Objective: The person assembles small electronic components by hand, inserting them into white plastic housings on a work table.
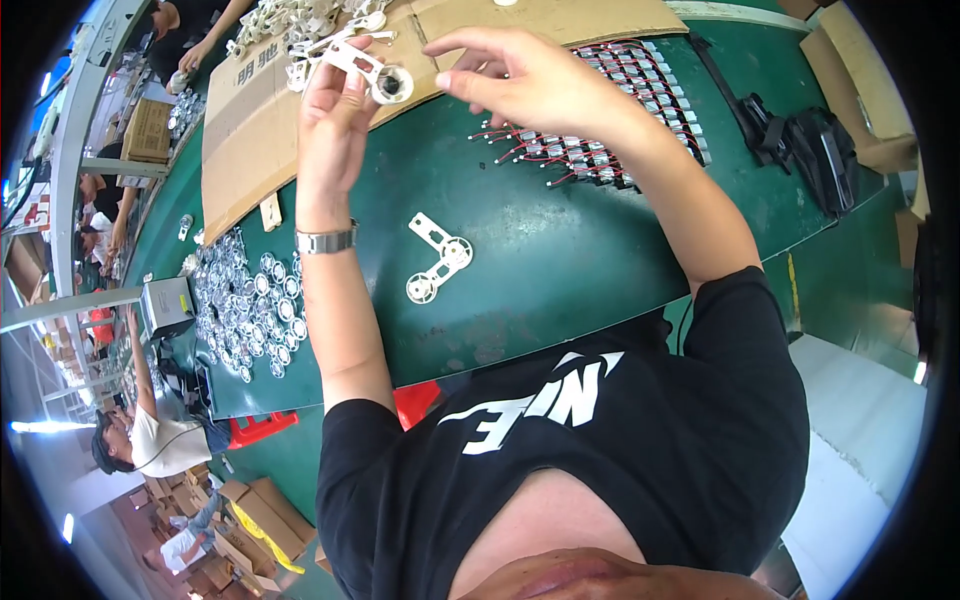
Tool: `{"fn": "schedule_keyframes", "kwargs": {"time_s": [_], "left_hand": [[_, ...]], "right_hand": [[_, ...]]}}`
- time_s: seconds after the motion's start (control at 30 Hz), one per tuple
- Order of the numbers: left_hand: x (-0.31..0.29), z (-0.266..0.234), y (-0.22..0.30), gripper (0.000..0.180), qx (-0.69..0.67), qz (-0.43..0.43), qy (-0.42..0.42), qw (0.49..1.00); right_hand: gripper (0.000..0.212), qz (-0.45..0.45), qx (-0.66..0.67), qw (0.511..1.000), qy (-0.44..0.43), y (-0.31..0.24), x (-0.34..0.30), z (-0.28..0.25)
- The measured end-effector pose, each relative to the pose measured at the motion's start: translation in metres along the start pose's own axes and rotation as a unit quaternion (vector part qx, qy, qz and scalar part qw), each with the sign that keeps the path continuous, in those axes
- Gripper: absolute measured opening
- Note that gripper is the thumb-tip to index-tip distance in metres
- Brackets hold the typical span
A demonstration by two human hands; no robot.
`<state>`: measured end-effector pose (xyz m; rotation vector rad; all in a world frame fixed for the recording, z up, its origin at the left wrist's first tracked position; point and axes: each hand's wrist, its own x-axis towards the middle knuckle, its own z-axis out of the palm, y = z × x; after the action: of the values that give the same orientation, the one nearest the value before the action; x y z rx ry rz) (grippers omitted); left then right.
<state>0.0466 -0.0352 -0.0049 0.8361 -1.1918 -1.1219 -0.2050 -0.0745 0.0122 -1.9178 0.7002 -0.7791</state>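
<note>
Over the far side of the green table (540, 270), my left hand (333, 125) grips a cream-white plastic arm-shaped part (358, 64) between thumb and fingers. A round ring at the part's end points toward my right hand. My right hand (535, 82) hovers beside it, holding nothing, with the fingers bent and apart. On the tabletop nearer to me lie similar cream-white plastic parts (442, 257), arranged in an L shape with round ring ends.
A heap of white plastic parts (275, 28) rests on flattened cardboard (235, 135). Small motors with red wires (600, 150) stand in rows at right. Clear round pieces (262, 310) cover the left side. A black tool-like object (825, 155) lies far right. Other people work at left.
</note>
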Motion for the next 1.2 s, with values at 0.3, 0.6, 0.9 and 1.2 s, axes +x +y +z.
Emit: {"fn": "schedule_keyframes", "kwargs": {"time_s": [0.3, 0.6, 0.9, 1.2], "left_hand": [[0.035, -0.090, -0.004, 0.041, 0.766, 0.178, 0.161, 0.596], [-0.096, 0.004, 0.028, 0.042, 0.568, -0.137, -0.331, 0.741], [-0.085, -0.022, 0.010, 0.023, 0.517, -0.110, -0.157, 0.834], [-0.040, -0.005, 0.013, 0.023, 0.486, -0.090, -0.131, 0.859]], "right_hand": [[0.026, 0.005, 0.021, 0.999, -0.026, -0.047, -0.008, -0.032], [0.017, -0.101, 0.030, 0.994, -0.006, -0.057, -0.018, -0.048], [0.014, -0.071, -0.180, 0.981, -0.001, -0.020, -0.036, -0.047], [0.026, 0.036, -0.417, 0.906, -0.060, 0.031, -0.119, -0.025]]}}
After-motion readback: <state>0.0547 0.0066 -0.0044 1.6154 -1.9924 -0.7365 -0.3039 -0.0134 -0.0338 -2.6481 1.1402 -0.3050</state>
